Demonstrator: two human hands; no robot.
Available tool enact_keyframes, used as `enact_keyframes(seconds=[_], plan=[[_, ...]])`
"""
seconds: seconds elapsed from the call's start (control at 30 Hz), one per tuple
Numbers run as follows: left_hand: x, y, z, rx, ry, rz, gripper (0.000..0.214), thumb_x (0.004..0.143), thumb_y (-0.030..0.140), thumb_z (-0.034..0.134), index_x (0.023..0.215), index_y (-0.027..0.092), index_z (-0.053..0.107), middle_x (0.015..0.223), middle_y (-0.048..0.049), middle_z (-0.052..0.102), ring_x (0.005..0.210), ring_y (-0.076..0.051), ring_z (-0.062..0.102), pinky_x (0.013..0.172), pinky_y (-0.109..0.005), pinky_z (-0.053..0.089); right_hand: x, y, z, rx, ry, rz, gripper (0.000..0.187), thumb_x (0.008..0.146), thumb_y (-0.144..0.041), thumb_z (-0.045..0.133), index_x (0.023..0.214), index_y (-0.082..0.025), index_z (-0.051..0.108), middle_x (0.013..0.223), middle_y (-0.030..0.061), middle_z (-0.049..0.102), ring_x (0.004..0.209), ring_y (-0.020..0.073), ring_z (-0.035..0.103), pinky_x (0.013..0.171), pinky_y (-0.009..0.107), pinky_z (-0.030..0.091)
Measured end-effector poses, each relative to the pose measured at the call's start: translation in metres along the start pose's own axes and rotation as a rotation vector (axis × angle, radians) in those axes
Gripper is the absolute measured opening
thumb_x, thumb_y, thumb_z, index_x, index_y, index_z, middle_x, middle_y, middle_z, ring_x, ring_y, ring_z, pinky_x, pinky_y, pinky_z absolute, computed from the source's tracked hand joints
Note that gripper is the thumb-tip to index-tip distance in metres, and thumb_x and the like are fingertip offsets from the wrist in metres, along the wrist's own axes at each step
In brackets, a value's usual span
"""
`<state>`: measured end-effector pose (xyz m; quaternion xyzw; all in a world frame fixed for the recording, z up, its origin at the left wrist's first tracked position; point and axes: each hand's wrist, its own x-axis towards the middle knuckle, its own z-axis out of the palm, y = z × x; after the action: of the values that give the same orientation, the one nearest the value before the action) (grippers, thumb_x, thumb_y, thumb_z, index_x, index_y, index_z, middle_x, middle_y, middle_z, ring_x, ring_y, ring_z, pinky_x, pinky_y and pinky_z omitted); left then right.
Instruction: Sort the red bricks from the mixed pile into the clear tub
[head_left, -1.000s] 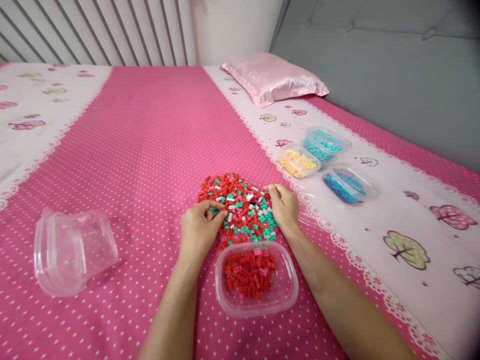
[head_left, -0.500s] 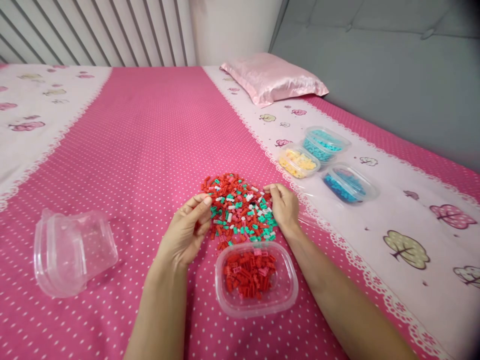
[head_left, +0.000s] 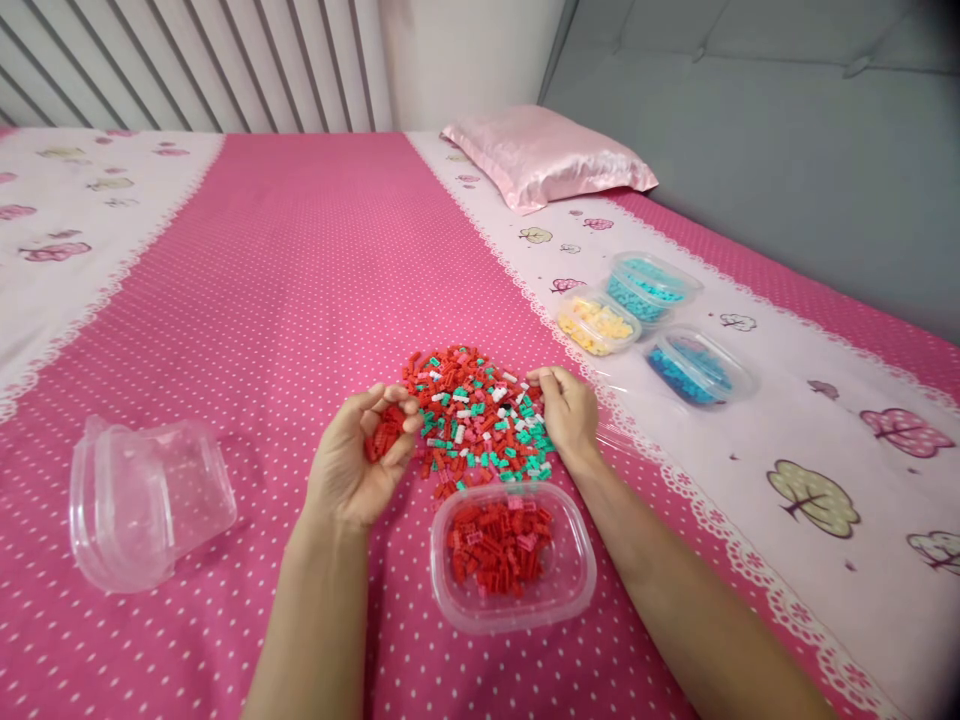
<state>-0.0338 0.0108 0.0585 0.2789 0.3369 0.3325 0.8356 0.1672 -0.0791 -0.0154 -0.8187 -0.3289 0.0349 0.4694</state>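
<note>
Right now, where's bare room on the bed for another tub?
Biggest: pink sheet beyond the brick pile, between the white bands. Smaller: between the clear containers and the left hand. Crowded: the pile, with the right hand at its edge and the red-brick tub close in front; the three tubs bunched right.

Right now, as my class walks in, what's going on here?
A person's left hand cups red bricks beside a mixed-colour pile on a dotted pink bedspread. The right hand is at the pile's right edge; whether it grips anything is unclear. Nearer the person, a clear tub holds red and pink ones.
</note>
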Motion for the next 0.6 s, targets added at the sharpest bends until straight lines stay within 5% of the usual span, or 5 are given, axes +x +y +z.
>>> enact_keyframes(seconds=[0.17,0.33,0.6], plan=[[0.008,-0.018,-0.005,0.577,0.155,0.237,0.029,0.062,0.037,0.074,0.076,0.013,0.066,0.044,0.0099,0.032,0.039,-0.003,0.021,0.038,-0.018,0.016,0.0,0.001,0.001,-0.003,0.001,-0.001,0.034,0.088,-0.037,0.038,0.085,-0.023,0.068,0.088,0.0016,0.071,0.082,0.0194,0.063,0.073,0.029,0.042],[0.017,-0.029,-0.014,1.242,0.245,0.444,0.032,0.072,0.038,0.063,0.096,0.019,0.072,0.044,0.0085,0.03,0.043,-0.008,0.029,0.048,-0.023,0.024,0.0,0.001,0.001,-0.008,0.0,0.007,0.032,0.088,-0.037,0.04,0.084,-0.023,0.068,0.087,0.0016,0.071,0.082,0.0192,0.064,0.073,0.029,0.043],[0.017,-0.033,-0.012,1.519,0.311,0.53,0.027,0.076,0.037,0.058,0.094,0.025,0.074,0.05,0.0035,0.044,0.048,-0.013,0.039,0.053,-0.025,0.03,0.0,0.0,0.0,-0.014,-0.009,0.016,0.032,0.088,-0.037,0.04,0.085,-0.023,0.068,0.088,0.002,0.071,0.081,0.0193,0.064,0.073,0.029,0.044]])
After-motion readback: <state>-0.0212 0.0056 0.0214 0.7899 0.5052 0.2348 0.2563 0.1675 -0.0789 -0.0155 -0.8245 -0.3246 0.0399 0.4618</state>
